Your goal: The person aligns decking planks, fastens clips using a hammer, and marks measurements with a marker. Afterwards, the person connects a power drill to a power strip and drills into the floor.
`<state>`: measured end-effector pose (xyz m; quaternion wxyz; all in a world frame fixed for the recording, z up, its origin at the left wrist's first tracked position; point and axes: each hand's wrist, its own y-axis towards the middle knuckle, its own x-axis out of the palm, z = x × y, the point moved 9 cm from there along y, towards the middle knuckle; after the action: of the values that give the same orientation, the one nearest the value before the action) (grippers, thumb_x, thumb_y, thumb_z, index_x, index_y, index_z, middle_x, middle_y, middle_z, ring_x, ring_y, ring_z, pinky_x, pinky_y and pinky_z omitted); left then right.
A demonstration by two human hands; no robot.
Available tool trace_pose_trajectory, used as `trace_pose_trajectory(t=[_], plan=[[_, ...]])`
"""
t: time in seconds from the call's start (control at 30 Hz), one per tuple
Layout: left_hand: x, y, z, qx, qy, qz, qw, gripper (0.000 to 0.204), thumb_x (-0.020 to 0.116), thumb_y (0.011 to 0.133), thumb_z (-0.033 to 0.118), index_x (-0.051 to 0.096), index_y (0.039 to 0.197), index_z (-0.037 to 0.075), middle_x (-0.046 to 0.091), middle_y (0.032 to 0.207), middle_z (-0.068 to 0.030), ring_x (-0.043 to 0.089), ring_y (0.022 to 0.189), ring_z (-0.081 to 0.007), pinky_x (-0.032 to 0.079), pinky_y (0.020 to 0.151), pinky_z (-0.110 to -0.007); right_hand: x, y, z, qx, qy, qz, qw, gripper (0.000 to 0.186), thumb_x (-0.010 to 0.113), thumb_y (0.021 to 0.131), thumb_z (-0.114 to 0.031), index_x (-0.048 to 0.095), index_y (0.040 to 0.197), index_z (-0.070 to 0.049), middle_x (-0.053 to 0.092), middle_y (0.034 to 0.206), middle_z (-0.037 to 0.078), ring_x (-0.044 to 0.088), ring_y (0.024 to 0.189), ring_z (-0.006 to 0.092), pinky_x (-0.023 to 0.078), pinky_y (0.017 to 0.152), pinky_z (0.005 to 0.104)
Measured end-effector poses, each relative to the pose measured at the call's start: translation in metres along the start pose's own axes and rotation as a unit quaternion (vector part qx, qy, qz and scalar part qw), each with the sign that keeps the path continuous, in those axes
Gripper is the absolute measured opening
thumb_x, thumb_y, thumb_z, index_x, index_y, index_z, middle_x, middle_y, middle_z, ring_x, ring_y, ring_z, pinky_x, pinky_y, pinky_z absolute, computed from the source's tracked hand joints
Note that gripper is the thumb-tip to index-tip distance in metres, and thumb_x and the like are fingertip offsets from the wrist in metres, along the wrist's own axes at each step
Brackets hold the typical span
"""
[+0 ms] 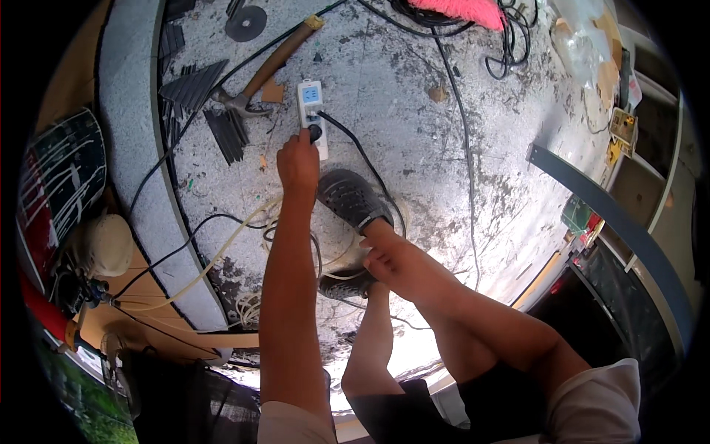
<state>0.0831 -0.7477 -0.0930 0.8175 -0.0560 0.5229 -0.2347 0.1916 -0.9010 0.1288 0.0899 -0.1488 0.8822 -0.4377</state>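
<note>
A white power strip [311,95] with blue-faced sockets lies on the floor ahead of me. My left hand [298,164] reaches down to its near half, fingers closed at a round black plug [316,133]; my fingers hide part of the plug and strip. Farther up the strip another plug with a black cable [355,140] is seated. My right hand [390,265] is held low before my shin, its fingers curled in. A small whitish bit shows by its fingertips, too small to name. My grey clogs [347,196] are on the floor just below the strip.
A hammer [274,66] lies beyond the strip, near dark ridged pieces [194,87] and a black disc [246,24]. Cables cross the floor, including a pale coiled one [248,307]. At right a dark curved metal bar [592,196] stands out beside shelving. A pink fluffy thing [466,10] is at the far edge.
</note>
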Motion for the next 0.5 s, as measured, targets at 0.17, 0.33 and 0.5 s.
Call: trace_pose_trajectory(t=[0.17, 0.33, 0.5], plan=[[0.010, 0.010, -0.014, 0.064, 0.024, -0.125, 0.990, 0.019, 0.061, 0.095, 0.012, 0.057, 0.113, 0.009, 0.063, 0.100, -0.0209, 0.066, 0.086, -0.0442, 0.054, 0.073, -0.054, -0.025, -0.005, -0.008, -0.040, -0.055, 0.056, 0.996, 0.033, 0.065, 0.098, -0.014, 0.062, 0.128, -0.001, 0.068, 0.092, 0.012, 0.069, 0.080, 0.0190, 0.054, 0.072, 0.0321], [0.005, 0.025, 0.001, 0.158, 0.082, -0.184, 0.967, 0.028, 0.053, 0.093, 0.002, 0.056, 0.119, 0.012, 0.058, 0.106, -0.0206, 0.064, 0.097, -0.0429, 0.056, 0.080, -0.051, -0.039, -0.010, -0.029, 0.046, -0.097, 0.024, 0.994, 0.015, 0.064, 0.092, -0.015, 0.073, 0.103, -0.008, 0.068, 0.117, 0.001, 0.069, 0.094, 0.0192, 0.055, 0.078, 0.0302], [0.006, 0.028, 0.015, 0.238, 0.165, -0.216, 0.932, 0.030, 0.056, 0.092, 0.001, 0.054, 0.120, 0.011, 0.056, 0.112, -0.0182, 0.062, 0.103, -0.0409, 0.058, 0.081, -0.051, -0.049, -0.019, -0.017, 0.039, -0.085, 0.026, 0.995, 0.015, 0.065, 0.091, -0.014, 0.075, 0.101, -0.011, 0.065, 0.126, 0.003, 0.069, 0.099, 0.0206, 0.056, 0.079, 0.0331]])
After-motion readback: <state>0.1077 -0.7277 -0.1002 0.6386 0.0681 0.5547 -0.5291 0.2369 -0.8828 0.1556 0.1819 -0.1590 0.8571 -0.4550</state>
